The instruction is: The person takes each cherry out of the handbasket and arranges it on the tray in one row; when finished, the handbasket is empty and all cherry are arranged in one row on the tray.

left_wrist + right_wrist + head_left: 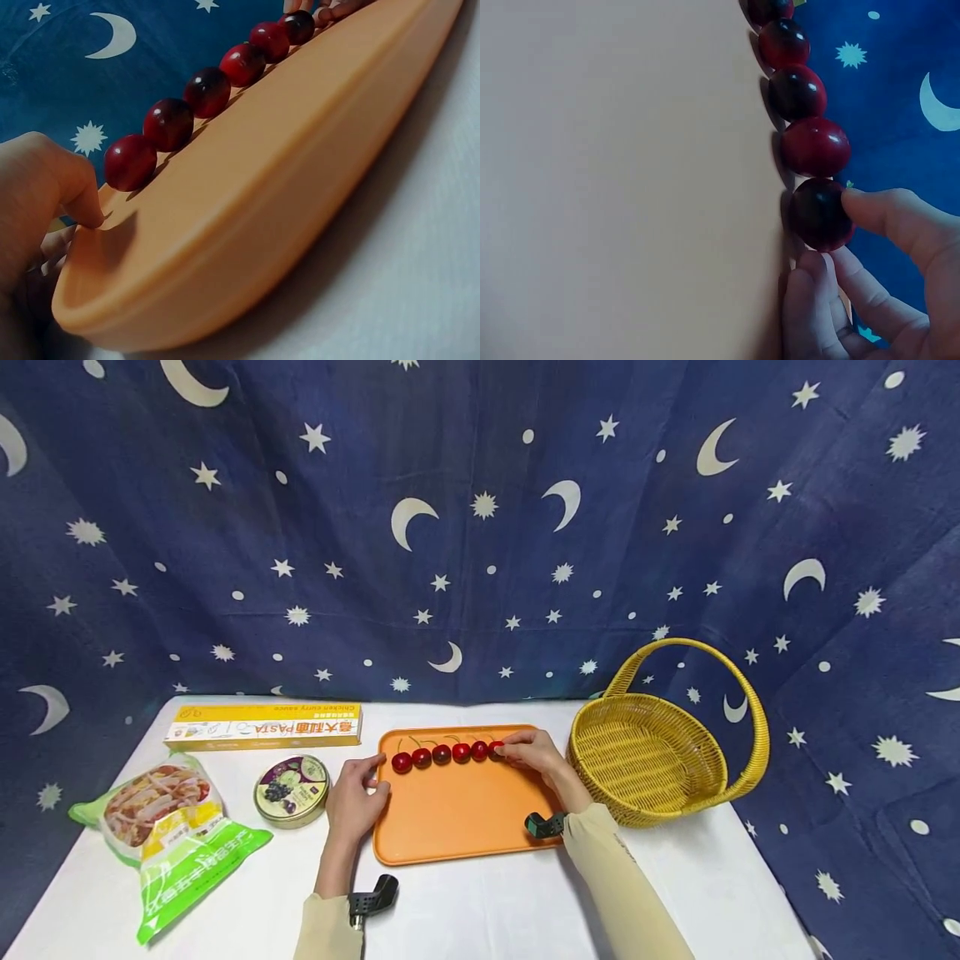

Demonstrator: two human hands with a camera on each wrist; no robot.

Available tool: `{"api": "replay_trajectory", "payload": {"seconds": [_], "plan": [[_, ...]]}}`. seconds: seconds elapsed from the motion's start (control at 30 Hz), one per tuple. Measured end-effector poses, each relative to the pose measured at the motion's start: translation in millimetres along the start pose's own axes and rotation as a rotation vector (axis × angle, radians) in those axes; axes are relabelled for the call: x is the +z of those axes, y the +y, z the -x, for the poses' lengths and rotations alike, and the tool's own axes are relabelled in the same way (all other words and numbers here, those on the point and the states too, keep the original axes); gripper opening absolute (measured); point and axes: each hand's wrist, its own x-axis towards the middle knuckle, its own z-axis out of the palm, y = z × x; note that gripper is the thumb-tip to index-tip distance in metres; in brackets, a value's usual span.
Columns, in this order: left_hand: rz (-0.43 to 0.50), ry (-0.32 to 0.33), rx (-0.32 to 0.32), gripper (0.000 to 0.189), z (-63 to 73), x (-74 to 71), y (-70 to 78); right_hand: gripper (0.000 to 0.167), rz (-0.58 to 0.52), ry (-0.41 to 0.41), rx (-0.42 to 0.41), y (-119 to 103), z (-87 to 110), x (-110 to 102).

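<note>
Several dark red cherries point(441, 754) with thin stems lie side by side in a row along the far side of an orange tray point(465, 818). At the row's right end, my right hand point(536, 753) pinches the last cherry point(819, 214) between thumb and fingertips, right up against its neighbour. My left hand point(356, 800) holds the tray's left rim near the far corner. In the left wrist view, one digit of that hand bends over the rim and other fingers sit outside it, partly hidden. The leftmost cherry point(130, 163) lies close to it.
A yellow wicker basket point(723, 760) with a tall handle stands right of the tray, close to my right forearm. On the left are a pasta box point(262, 727), a round tin point(291, 789) and a green food bag point(176, 839). A blue star-patterned cloth point(480, 568) hangs behind the white table.
</note>
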Motion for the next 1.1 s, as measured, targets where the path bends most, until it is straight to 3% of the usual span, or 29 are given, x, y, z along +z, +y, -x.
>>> {"api": "replay_trajectory", "payload": {"seconds": [0.67,1.1], "plan": [[0.003,0.018,0.003,0.044,1.4,-0.4,0.5,0.023,-0.016,-0.029,-0.003,0.5,1.4,-1.5],[0.004,0.010,0.002,0.044,1.7,-1.7,3.6,0.025,-0.052,0.027,0.002,0.0,1.5,-0.6]]}}
